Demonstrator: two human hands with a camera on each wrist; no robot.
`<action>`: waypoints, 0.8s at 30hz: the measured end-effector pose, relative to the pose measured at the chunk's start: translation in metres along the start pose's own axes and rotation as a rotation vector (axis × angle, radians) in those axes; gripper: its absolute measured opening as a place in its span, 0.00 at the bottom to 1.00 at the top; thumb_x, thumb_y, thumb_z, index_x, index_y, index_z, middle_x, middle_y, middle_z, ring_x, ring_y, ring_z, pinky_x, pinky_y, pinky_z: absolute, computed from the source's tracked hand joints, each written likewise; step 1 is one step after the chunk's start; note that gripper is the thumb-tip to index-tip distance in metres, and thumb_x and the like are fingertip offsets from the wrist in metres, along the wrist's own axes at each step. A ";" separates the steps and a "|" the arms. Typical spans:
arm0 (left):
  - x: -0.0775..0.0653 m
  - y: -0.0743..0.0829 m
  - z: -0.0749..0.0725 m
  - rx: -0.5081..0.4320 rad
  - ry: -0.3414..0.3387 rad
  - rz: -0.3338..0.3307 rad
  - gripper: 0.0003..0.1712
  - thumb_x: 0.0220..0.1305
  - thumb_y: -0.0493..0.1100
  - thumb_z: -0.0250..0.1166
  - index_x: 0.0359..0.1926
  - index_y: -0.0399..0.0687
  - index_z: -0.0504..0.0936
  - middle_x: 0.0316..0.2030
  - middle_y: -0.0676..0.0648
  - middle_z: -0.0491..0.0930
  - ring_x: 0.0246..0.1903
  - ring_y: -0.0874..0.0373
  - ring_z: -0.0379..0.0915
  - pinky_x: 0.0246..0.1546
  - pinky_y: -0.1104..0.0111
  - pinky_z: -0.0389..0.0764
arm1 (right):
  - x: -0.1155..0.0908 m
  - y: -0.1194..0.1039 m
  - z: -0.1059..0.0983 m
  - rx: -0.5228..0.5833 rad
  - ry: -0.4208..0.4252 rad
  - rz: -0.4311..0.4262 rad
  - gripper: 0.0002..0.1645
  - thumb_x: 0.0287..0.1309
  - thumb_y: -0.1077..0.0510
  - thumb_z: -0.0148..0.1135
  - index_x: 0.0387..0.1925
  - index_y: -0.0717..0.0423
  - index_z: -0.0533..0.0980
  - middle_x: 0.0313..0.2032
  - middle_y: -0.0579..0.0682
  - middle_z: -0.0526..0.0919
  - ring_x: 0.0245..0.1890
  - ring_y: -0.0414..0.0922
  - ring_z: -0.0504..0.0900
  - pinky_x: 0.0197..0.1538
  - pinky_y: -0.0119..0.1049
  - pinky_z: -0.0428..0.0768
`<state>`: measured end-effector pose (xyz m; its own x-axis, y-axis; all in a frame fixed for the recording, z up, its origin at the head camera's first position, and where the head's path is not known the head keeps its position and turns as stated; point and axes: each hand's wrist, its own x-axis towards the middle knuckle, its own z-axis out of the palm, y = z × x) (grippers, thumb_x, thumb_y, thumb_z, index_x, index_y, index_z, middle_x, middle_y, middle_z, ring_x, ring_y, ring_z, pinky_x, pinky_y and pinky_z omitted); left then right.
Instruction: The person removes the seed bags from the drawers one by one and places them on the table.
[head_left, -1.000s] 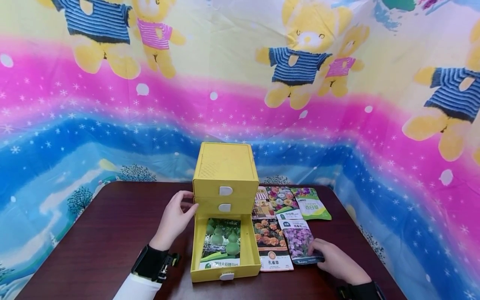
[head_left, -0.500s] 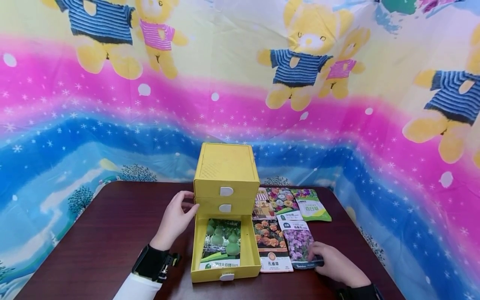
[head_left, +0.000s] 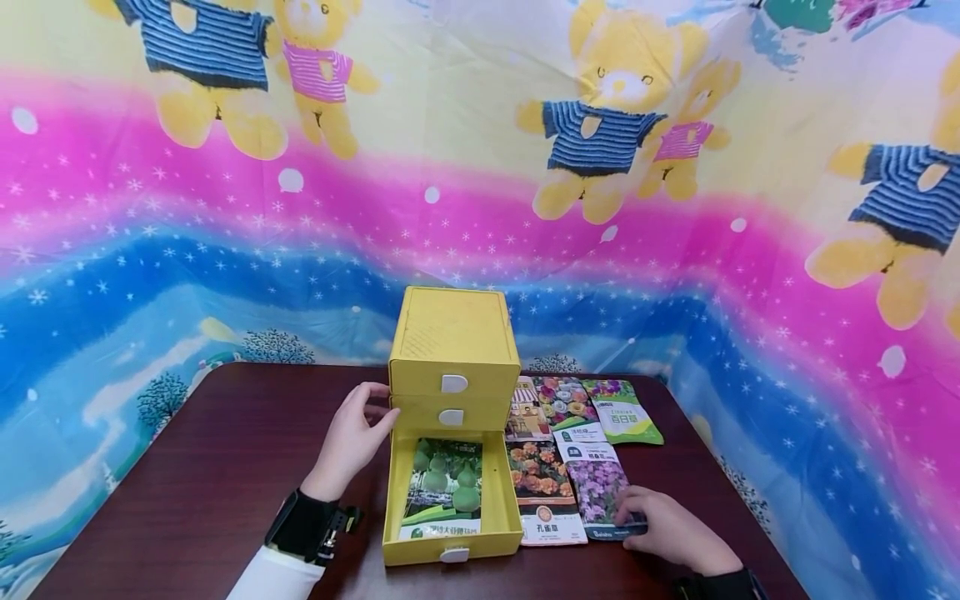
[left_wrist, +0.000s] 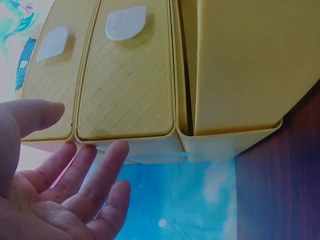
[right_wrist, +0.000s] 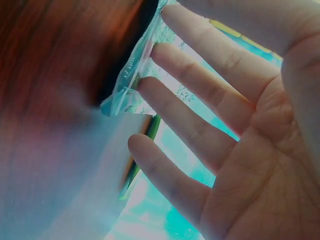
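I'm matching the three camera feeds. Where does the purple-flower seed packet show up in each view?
Head: the purple-flower seed packet lies right of the yellow drawer box, its near corner under the right hand.
Left wrist: not in it; only the drawer box and the left hand show.
Right wrist: its crinkled corner sits at the fingertips.
Shared landmark: the dark red-brown table.

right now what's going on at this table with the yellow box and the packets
A person sits at a dark wooden table with a small yellow drawer chest. Its bottom drawer is pulled out and holds one gourd seed packet. The left hand rests open against the chest's left side. The right hand lies on the lower corner of a purple-flower seed packet, fingers lifting its edge. Other seed packets lie flat beside the chest.
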<state>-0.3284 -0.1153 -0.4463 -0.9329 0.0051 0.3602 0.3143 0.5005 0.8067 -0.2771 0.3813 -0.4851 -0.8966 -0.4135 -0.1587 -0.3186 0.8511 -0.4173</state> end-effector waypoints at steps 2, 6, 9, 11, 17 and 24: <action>0.000 0.001 0.000 0.000 0.006 0.002 0.21 0.72 0.42 0.67 0.62 0.48 0.74 0.59 0.45 0.76 0.49 0.51 0.82 0.48 0.59 0.83 | 0.000 -0.001 -0.001 -0.006 0.002 0.000 0.08 0.56 0.52 0.77 0.35 0.34 0.84 0.50 0.41 0.82 0.49 0.46 0.82 0.46 0.39 0.83; 0.000 0.002 -0.001 -0.001 0.003 -0.004 0.21 0.72 0.42 0.67 0.62 0.49 0.75 0.59 0.45 0.76 0.49 0.52 0.82 0.48 0.60 0.83 | 0.000 -0.005 -0.003 -0.029 0.025 0.001 0.06 0.60 0.51 0.74 0.37 0.37 0.84 0.45 0.39 0.83 0.43 0.39 0.82 0.43 0.37 0.83; 0.000 0.001 0.000 -0.004 -0.005 -0.009 0.21 0.72 0.42 0.67 0.63 0.49 0.74 0.60 0.45 0.76 0.50 0.52 0.82 0.48 0.60 0.83 | 0.001 -0.013 -0.007 -0.046 0.058 -0.001 0.05 0.62 0.52 0.72 0.39 0.40 0.84 0.39 0.37 0.82 0.38 0.34 0.79 0.40 0.36 0.81; 0.000 0.001 0.000 -0.006 -0.010 -0.014 0.21 0.72 0.43 0.66 0.63 0.49 0.74 0.60 0.46 0.76 0.50 0.52 0.81 0.49 0.61 0.83 | 0.002 -0.021 -0.010 -0.060 0.084 -0.004 0.05 0.63 0.53 0.71 0.41 0.42 0.84 0.38 0.37 0.81 0.37 0.33 0.79 0.39 0.36 0.81; 0.000 0.000 0.000 -0.013 -0.020 -0.024 0.22 0.73 0.43 0.66 0.64 0.49 0.73 0.61 0.46 0.75 0.52 0.51 0.81 0.51 0.60 0.82 | 0.012 -0.047 -0.023 -0.136 0.154 -0.033 0.08 0.66 0.54 0.68 0.46 0.43 0.83 0.42 0.37 0.82 0.43 0.38 0.83 0.43 0.34 0.82; -0.001 0.000 -0.001 -0.020 -0.027 -0.025 0.22 0.73 0.43 0.65 0.64 0.50 0.73 0.62 0.46 0.74 0.52 0.52 0.81 0.52 0.59 0.81 | 0.034 -0.082 -0.034 -0.243 0.273 -0.131 0.07 0.68 0.53 0.67 0.45 0.35 0.83 0.44 0.35 0.83 0.45 0.38 0.84 0.46 0.33 0.83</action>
<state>-0.3278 -0.1161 -0.4461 -0.9447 0.0164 0.3275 0.2941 0.4837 0.8243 -0.2917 0.3089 -0.4257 -0.8817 -0.4507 0.1394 -0.4704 0.8619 -0.1893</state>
